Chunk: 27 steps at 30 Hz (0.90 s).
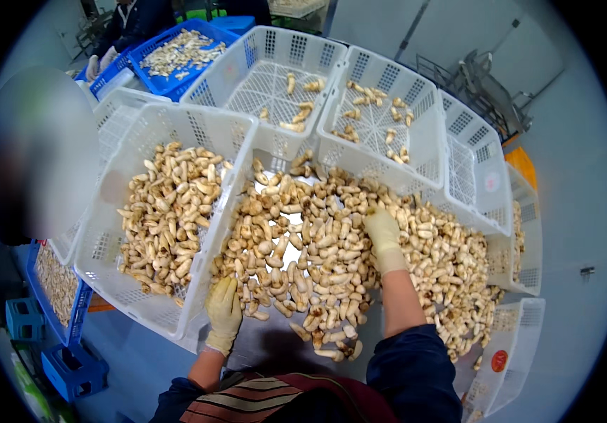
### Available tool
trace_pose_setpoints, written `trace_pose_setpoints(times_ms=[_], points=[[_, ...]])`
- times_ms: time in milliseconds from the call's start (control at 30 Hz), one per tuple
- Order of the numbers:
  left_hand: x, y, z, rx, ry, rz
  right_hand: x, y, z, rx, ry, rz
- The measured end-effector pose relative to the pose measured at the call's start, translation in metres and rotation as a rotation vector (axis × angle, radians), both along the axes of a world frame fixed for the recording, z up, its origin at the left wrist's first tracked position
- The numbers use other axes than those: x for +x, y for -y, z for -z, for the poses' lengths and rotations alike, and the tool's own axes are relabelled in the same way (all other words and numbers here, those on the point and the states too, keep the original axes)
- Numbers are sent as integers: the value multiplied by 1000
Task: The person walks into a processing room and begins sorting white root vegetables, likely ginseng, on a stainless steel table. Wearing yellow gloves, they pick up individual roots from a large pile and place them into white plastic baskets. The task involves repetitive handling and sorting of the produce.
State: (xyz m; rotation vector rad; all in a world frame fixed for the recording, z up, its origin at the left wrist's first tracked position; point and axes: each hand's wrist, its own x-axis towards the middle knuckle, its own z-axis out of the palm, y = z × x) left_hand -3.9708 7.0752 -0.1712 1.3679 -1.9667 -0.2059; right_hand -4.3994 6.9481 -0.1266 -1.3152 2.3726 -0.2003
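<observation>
A broad heap of pale brown mushrooms [330,248] spreads over a metal table [263,343], with bright white patches showing through gaps in it. My left hand [223,312], in a cream rubber glove, lies along the heap's left edge beside a white plastic crate [176,328]. Its fingers point away from me and touch mushrooms; whether it grips any is unclear. My right hand [384,235], gloved alike, reaches into the heap right of the middle. Its fingertips are partly hidden among mushrooms, so I cannot see what they hold. The left crate contains many mushrooms [171,211].
Behind the heap stand two white crates [277,66] [382,119] with scattered mushrooms. More crates [475,158] [512,349] line the right side. A blue tray [158,87] holds pale pieces near another person's gloved hands [99,63]. Blue stools [73,370] stand lower left. Another person is at left.
</observation>
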Motion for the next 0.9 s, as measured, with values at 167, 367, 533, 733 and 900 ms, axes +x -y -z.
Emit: trace_pose_setpoints(times_ms=[167,367,533,733,900], points=[[9,-10,13,13,3,-92,11,-46,-58,-121,974,278],[2,-10,8,-11,38,-93,-21,-19,-34,-252,45,-348],[-4,-5,6,-1,32,-80,-13,-1,31,-105,-338,-505],[0,-10,11,17,53,-117,-26,-17,-62,-90,516,-85],[-3,-8,8,6,68,-109,-42,32,-165,-624,871,146]])
